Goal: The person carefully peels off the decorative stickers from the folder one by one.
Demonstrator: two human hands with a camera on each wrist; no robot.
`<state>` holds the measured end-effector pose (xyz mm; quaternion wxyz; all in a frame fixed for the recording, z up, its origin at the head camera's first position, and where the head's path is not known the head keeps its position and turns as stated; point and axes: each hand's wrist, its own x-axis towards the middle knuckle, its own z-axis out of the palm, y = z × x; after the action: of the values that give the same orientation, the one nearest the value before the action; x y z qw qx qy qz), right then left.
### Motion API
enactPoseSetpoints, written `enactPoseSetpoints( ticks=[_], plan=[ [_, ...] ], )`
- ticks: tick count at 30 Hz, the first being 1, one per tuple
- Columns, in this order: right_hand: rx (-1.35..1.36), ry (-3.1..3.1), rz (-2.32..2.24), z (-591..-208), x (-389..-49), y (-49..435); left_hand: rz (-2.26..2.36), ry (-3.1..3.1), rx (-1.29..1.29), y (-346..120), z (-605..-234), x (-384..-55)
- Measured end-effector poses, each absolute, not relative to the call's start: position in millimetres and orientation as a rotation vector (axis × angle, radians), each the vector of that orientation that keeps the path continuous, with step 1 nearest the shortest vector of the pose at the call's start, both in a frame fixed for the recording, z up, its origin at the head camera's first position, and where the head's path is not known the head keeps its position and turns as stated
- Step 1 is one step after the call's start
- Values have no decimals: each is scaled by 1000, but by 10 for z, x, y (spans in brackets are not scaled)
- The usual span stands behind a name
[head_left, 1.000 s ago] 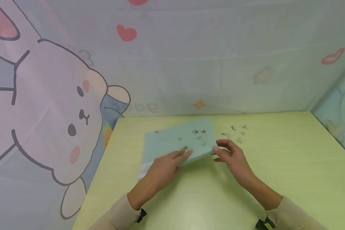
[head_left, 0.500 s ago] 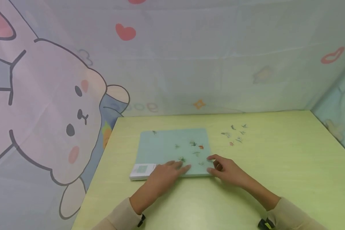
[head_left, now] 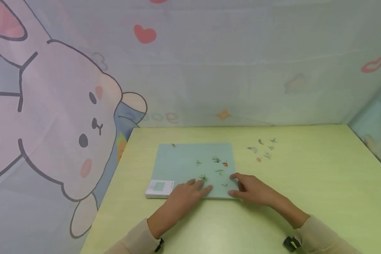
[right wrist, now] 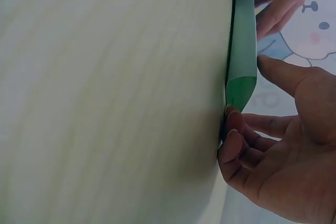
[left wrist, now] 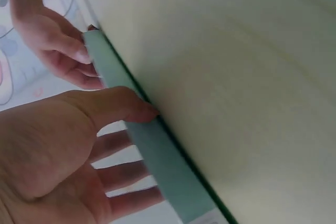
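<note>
The left hand (head_left: 181,198) and right hand (head_left: 255,190) are no longer tilting the green box (head_left: 177,163), now lying flat and probably steadier. The left is gripping its near edge, the right its near right corner (thumb and forefinger wide apart). Beyond, small pieces (head_left: 267,155) are lying toward the desk's (head_left: 320,176) far edge.

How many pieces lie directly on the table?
6: back-left piece, back-right piece, middle-left piece, middle-right piece, front-left reddish piece, front-right piece. Others may be hidden.
</note>
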<state>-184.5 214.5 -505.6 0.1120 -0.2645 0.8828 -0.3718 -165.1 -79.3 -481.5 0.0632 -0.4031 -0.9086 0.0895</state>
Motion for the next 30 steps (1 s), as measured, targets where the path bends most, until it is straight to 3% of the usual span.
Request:
enactPoseSetpoints(
  ticks=[9,15,22,30],
  plan=[
    [-768,2615,-1029,-5045,-1858,2160,117,-3040,-1215,-776,-4616,-1689],
    [-814,2587,-1048,-4988,-1935,2232,-222,-3220,-1099,-796,-4437,-1920],
    [-852,2714,-1220,-5024,-2276,2234,-694,-3038,-973,-747,-4334,-2323],
    [-743,2660,-1409,-5143,-2742,2217,-638,-3049,-1021,-523,-4466,-2769]
  ],
)
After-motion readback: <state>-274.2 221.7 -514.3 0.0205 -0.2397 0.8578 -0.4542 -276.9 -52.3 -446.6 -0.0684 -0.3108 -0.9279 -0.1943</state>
